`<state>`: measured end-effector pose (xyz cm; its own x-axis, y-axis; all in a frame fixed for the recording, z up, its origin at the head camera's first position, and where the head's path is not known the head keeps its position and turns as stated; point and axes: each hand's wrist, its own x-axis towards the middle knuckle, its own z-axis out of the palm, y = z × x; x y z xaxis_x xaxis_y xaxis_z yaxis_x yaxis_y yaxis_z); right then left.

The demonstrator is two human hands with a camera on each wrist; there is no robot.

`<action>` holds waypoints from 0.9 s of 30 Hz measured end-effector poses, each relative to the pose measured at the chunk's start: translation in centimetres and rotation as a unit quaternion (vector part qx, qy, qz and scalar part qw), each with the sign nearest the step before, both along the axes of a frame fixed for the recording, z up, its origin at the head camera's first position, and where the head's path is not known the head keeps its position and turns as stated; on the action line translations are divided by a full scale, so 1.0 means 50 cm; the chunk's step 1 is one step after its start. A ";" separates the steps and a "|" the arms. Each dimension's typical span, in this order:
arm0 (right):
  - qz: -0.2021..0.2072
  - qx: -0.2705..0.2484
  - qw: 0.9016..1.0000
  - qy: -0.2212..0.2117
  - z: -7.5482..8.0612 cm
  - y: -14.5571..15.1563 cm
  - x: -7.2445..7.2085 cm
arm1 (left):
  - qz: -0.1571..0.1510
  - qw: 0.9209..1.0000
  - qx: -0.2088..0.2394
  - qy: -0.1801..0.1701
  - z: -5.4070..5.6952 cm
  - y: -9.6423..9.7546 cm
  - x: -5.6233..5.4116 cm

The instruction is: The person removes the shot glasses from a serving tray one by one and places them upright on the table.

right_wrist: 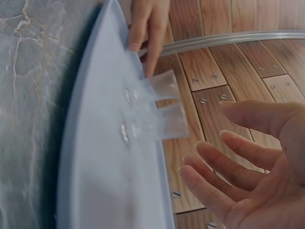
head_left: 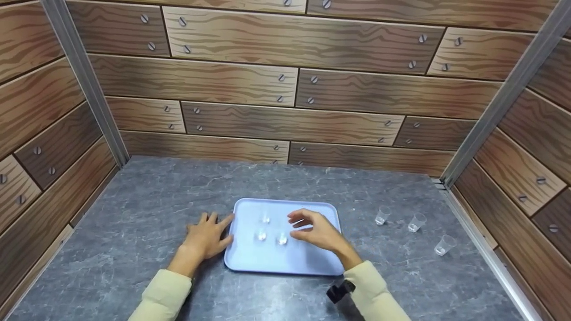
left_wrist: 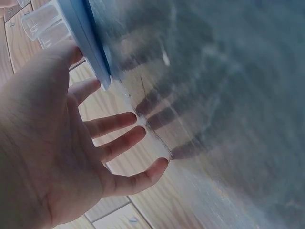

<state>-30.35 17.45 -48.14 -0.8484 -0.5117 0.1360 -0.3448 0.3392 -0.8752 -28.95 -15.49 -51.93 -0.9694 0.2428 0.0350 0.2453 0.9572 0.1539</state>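
Observation:
Three small clear cups stand upright on a light blue tray (head_left: 303, 263): a rear cup (head_left: 266, 219), a front-left cup (head_left: 261, 236) and a front-right cup (head_left: 282, 240). My left hand (head_left: 203, 239) rests on the table at the tray's left side, fingers spread. Its thumb and index finger touch the tray rim (left_wrist: 90, 43). Over the tray's right half hovers my right hand (head_left: 319, 232), its thumb and fingers apart with nothing between them. In the right wrist view, a gap separates those fingers (right_wrist: 228, 167) from the nearest cup (right_wrist: 174, 120).
To the right of the tray, three more clear cups stand on the grey marbled table: a left one (head_left: 382, 215), a middle one (head_left: 417, 222) and a right one (head_left: 445, 245). Wood-patterned walls (head_left: 241, 84) with metal corner posts (head_left: 499, 102) enclose the table's back and sides.

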 end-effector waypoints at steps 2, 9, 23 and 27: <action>0.003 0.004 1.000 -0.002 -0.006 -0.007 -0.002 | 0.001 1.000 -0.003 -0.005 -0.001 0.000 0.000; -0.013 0.026 1.000 -0.007 -0.024 -0.030 -0.012 | 0.003 1.000 -0.014 -0.005 0.001 0.000 -0.001; -0.027 0.031 0.999 -0.022 -0.046 -0.050 -0.019 | -0.003 1.000 -0.008 -0.002 0.002 0.000 0.000; -0.023 0.038 0.999 -0.014 -0.048 -0.052 -0.020 | -0.001 1.000 -0.005 -0.003 0.000 -0.002 0.000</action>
